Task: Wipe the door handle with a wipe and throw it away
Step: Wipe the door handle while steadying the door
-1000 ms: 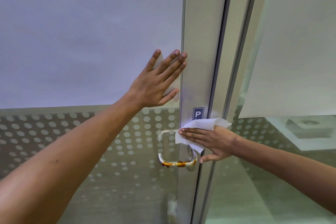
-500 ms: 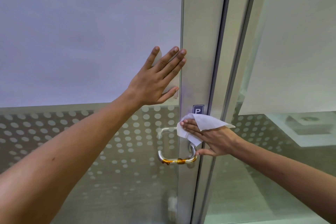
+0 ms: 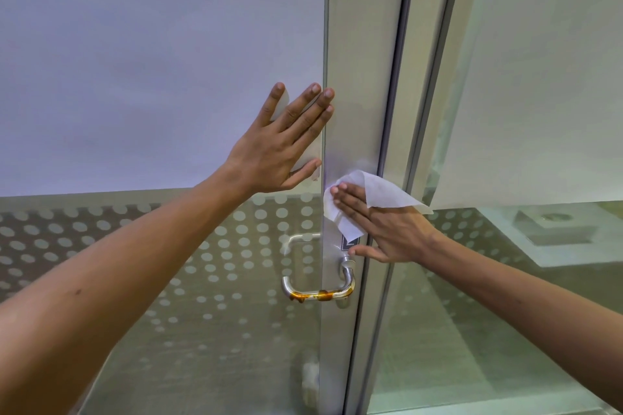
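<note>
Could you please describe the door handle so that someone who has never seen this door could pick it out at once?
Find the metal door frame beside the dotted glass. Below the right hand pressing a wipe, the door handle juts left, a silver lever smeared with brown-orange residue, unlike its clean reflection above.

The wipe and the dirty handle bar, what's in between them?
In the head view, between the wipe and the handle lie bare door frame, a small dark sticker, and the right hand's thumb.
</note>
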A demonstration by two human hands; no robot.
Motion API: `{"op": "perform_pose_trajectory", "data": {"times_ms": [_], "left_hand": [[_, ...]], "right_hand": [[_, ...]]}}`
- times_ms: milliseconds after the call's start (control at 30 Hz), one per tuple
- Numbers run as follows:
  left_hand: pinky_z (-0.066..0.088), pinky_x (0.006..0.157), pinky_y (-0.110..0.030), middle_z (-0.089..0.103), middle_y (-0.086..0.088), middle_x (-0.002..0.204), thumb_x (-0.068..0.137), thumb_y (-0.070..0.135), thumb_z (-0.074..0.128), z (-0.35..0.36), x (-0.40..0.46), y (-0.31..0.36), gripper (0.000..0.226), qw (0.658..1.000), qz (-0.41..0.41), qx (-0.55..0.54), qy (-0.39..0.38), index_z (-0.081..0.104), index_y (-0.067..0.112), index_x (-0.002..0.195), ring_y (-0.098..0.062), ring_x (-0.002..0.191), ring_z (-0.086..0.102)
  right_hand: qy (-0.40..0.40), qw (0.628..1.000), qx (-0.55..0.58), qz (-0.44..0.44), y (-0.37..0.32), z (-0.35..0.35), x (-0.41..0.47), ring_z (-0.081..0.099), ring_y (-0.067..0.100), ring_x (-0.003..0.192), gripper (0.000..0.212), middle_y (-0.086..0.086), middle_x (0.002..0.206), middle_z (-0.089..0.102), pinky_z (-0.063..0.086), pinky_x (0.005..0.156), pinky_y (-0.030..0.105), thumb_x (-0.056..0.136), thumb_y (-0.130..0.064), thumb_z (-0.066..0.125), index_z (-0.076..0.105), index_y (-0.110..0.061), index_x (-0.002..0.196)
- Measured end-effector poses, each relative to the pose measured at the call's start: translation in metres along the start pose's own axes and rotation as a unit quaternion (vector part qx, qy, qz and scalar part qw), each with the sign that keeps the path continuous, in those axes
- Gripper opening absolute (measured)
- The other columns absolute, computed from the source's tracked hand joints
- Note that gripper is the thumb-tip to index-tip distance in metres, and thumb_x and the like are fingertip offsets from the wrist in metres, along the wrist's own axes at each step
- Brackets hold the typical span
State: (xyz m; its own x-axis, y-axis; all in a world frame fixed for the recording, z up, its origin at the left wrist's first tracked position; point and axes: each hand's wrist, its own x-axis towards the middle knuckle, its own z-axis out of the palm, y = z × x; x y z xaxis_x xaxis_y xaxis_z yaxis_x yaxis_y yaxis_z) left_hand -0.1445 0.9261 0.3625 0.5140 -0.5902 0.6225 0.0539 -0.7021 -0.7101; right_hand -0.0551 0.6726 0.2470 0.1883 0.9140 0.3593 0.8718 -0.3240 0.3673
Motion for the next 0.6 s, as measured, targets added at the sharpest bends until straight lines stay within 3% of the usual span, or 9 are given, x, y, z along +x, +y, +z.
{"op": "perform_pose_trajectory", "data": {"times_ms": [200,333,600], "left_hand": [[0.009,0.119,-0.061,0.017,-0.016,0.165,0.1,0.052,0.031,0.0,0.001,0.0,0.077,1.0,-0.002,-0.001,0.005,0.016,0.003,0.158,-0.033,0.153,0.016],[0.007,0.12,-0.06,0.015,-0.016,0.165,0.101,0.052,0.03,0.0,0.001,0.0,0.076,1.0,-0.002,-0.008,0.001,0.016,0.003,0.158,-0.033,0.153,0.014],[0.01,0.12,-0.059,0.018,-0.015,0.165,0.101,0.05,0.031,-0.002,0.001,-0.001,0.074,1.0,-0.003,-0.017,0.009,0.018,0.004,0.157,-0.032,0.153,0.017]], "right_hand": [[0.006,1.0,0.004,0.026,-0.015,0.0,0.0,0.0,0.015,0.152,0.097,0.007,0.165,-0.001,0.04,0.101,0.02,0.091,-0.072,0.032,0.0,-0.008,0.155],[-0.009,1.0,0.015,-0.006,-0.015,0.0,-0.002,-0.003,0.015,0.152,0.099,0.006,0.165,-0.004,0.018,0.119,0.022,0.091,-0.07,0.039,-0.001,-0.006,0.155],[-0.04,0.988,0.14,-0.055,-0.021,0.009,-0.002,-0.002,0.017,0.152,0.096,0.01,0.164,0.003,-0.002,0.123,0.028,0.091,-0.052,0.059,0.009,0.002,0.153]]}}
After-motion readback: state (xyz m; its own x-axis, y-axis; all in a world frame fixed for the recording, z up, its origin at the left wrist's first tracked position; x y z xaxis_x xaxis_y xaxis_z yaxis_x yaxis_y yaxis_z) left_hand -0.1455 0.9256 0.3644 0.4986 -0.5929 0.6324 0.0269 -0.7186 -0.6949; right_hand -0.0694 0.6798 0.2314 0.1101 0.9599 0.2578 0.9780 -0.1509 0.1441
